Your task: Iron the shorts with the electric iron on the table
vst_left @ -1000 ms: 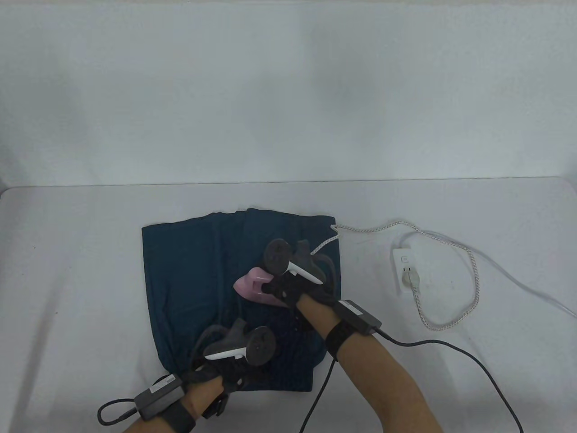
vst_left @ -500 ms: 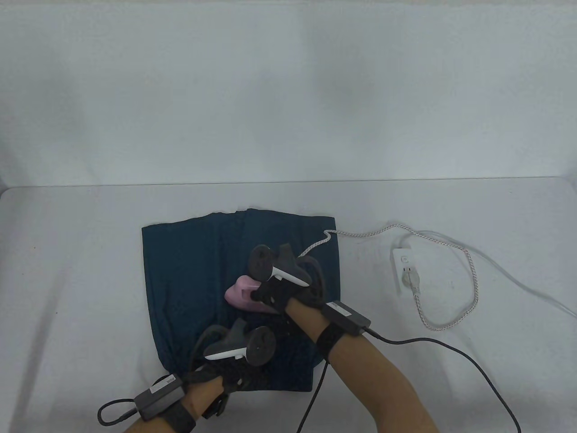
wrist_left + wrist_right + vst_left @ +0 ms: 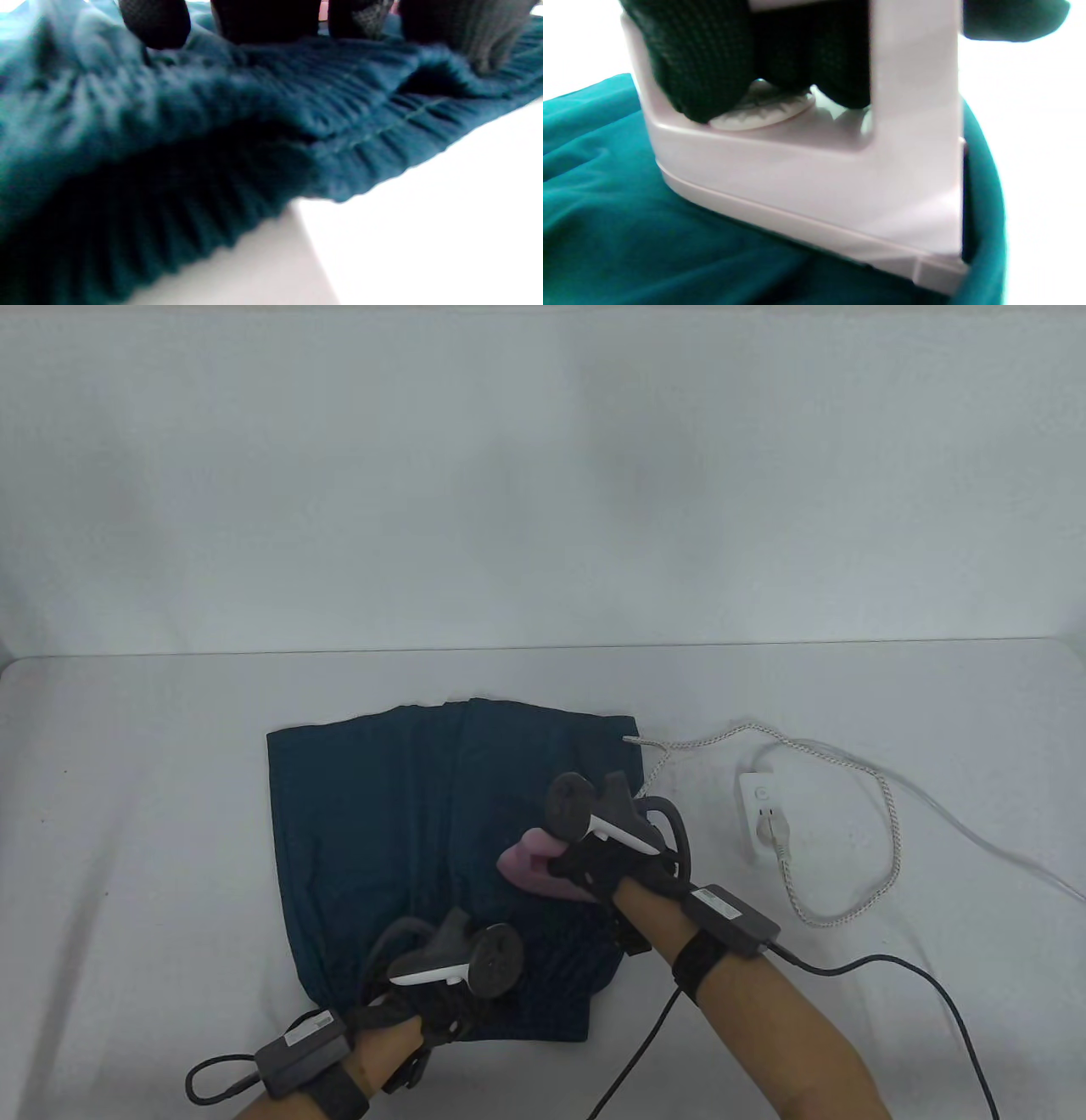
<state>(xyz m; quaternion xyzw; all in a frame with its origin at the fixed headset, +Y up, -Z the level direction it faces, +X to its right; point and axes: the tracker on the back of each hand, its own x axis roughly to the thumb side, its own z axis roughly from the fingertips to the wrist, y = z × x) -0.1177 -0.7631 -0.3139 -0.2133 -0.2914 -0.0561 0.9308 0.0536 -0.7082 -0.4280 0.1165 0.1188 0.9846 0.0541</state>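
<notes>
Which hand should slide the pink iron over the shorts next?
The right hand, probably. It already grips the pink iron, which sits on the teal shorts. The left hand presses the waistband down, holding the cloth steady.

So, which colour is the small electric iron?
Pale pink iron, clearest in the right wrist view.

Your left hand (image 3: 441, 1014) and right hand (image 3: 607, 869) wear black knit gloves, grey-and-white trackers on top (ring-shaped), black wrist straps, grey boxes with black cables; forearms bare.
</notes>
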